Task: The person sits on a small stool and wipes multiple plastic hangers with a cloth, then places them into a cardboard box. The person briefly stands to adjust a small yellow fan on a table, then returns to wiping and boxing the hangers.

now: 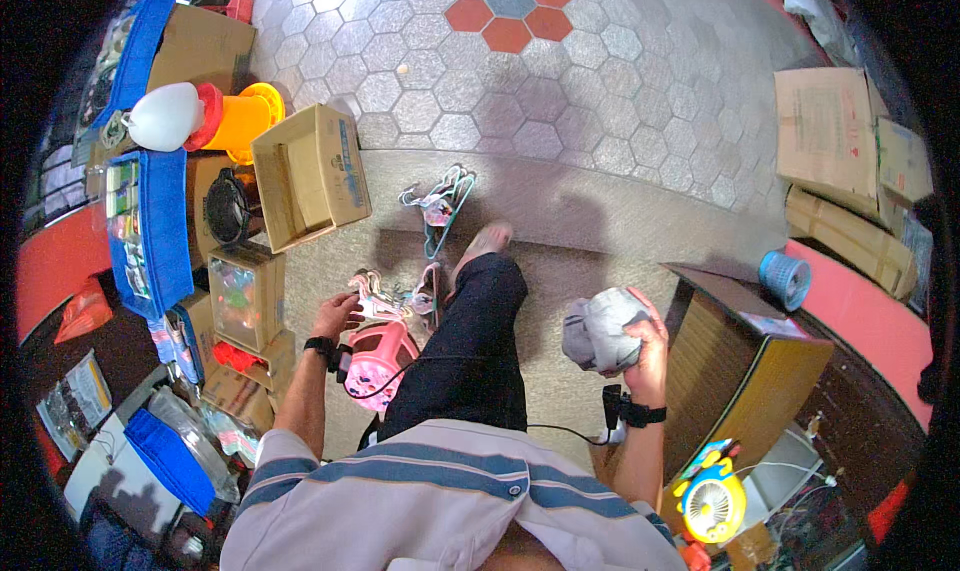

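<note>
My right hand [646, 338] grips a bundled grey cloth item [606, 329], raised above the floor to the right of my leg. Just above a pink plastic stool [381, 361] is my left hand [339, 314], its fingers at a group of pale pink and white clothes hangers [381, 298]; whether they hold one I cannot tell. Close by, another hanger [426, 299] stands near my leg. Farther forward on the step, several teal and white hangers [448, 203] lie together around a small patterned pink piece.
On the left are an open cardboard box [304, 188], an orange, red and white plastic container [240, 121] and blue bins [161, 233]. A brown cabinet [739, 368], a yellow fan [711, 505] and cardboard boxes [825, 128] stand at right. A step edge crosses the floor ahead.
</note>
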`<state>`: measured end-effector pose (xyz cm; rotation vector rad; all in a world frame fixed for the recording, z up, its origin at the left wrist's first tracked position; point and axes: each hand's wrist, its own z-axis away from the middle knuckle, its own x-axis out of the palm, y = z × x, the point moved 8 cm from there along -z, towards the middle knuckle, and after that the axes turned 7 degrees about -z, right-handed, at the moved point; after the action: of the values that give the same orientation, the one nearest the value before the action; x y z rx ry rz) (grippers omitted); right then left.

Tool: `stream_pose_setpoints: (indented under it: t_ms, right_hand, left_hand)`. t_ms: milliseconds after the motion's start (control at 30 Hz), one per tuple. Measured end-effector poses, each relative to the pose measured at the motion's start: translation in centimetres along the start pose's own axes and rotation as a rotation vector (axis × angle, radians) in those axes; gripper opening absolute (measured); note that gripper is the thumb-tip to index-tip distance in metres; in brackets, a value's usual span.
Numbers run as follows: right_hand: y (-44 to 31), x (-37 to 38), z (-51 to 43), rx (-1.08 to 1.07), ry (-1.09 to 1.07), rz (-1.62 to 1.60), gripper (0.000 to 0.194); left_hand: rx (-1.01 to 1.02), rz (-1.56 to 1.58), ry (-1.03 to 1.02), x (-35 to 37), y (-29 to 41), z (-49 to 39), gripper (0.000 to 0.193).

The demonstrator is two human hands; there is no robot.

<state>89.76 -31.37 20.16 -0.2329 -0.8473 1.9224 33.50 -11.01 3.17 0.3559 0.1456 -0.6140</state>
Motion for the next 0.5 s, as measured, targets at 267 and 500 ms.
stream_pose_setpoints:
  t_ms: [267, 500]
  right_hand:
    - [-9.5, 0.9, -10.6, 0.126, -0.099, 0.2, 0.064]
    - [-21.3, 1.3, -18.1, 0.18, -0.086, 0.265, 0.064]
  left_hand:
    - [-0.049, 0.213, -0.027, 14.1, 4.3, 1.1, 0.031]
    - [-0.135, 0.375, -0.018, 22.6, 8.9, 6.3, 0.037]
